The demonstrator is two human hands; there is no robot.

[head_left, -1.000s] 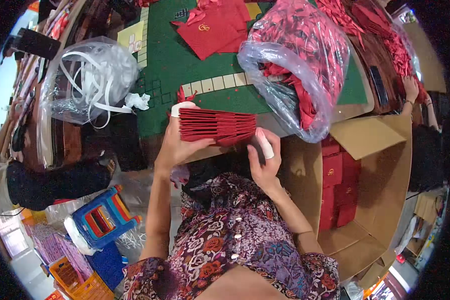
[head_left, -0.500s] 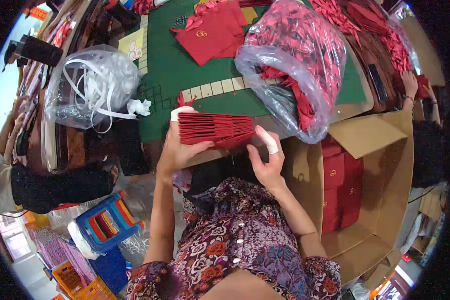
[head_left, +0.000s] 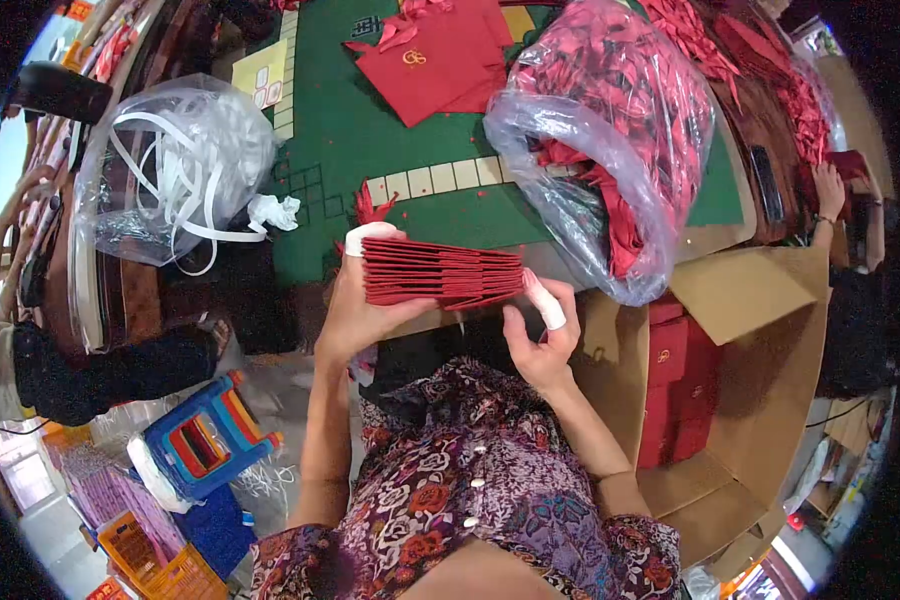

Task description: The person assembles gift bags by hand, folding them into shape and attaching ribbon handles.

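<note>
Red cards (head_left: 440,274) sit at the green table's (head_left: 410,150) near edge, pinched by one end in my left hand (head_left: 354,312); my right hand (head_left: 542,350), loosely open, sets a white-wrapped finger to the other. A slack left pinch could spill them. A ribbon bag (head_left: 670,130) crowds the space ahead, an open carton (head_left: 760,375) my right.

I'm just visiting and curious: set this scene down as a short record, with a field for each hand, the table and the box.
Left hand: hand grips a stack of thin red folded cards
Right hand: hand has its index fingertip at the stack's right end, thumb apart
Fingers: white wrapping on both hands
Table: green top; clear plastic bag of red ribbons; clear plastic bag of white strips
Box: open brown cardboard, red items inside
</note>
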